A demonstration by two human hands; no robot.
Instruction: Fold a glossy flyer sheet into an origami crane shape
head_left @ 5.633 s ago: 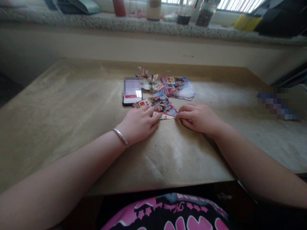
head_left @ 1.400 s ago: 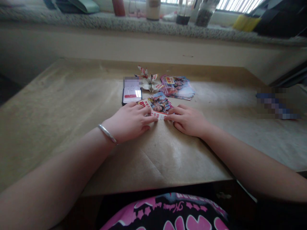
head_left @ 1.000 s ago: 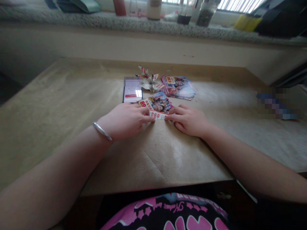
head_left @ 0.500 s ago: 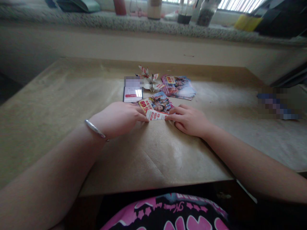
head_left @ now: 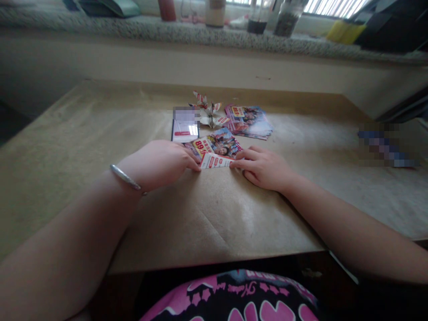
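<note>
A colourful printed paper sheet (head_left: 217, 150), partly folded, lies on the brown paper-covered table (head_left: 100, 133). My left hand (head_left: 160, 164), with a silver bangle on the wrist, pinches the left end of the folded near edge, fingers curled together. Resting on the right end of that fold is my right hand (head_left: 264, 168), its fingers bent and pressing the paper down. Behind the sheet a finished folded paper crane (head_left: 209, 109) stands on the table.
A phone (head_left: 185, 129) lies just left of the sheet, screen lit. A stack of the same printed sheets (head_left: 249, 120) sits to the right of the crane. Jars and bottles line the stone ledge (head_left: 200, 33) beyond. A blurred object (head_left: 384, 145) lies far right.
My left hand has slid left along the folded near edge, away from my right hand, which has stayed put. More of the white folded strip shows between them.
</note>
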